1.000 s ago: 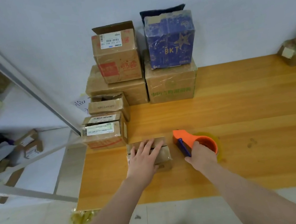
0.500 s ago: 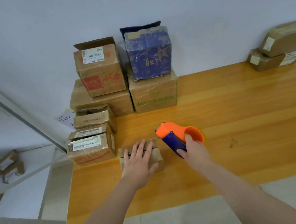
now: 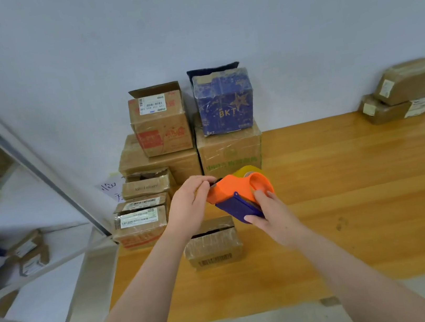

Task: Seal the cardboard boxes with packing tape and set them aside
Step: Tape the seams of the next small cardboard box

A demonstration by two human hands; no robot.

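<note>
Counter: orange wood against a pale wall; one steel shelf at left. Risks: the open box lies unheld on the counter beneath both hands and would likely skid once tape is pressed on; the tape end may fold onto itself if drawn crooked. Count: ten boxes on the counter, as far as shows, two far right; one dispenser, its handle gripped by the right hand; left hand pinching at its nose.
</note>
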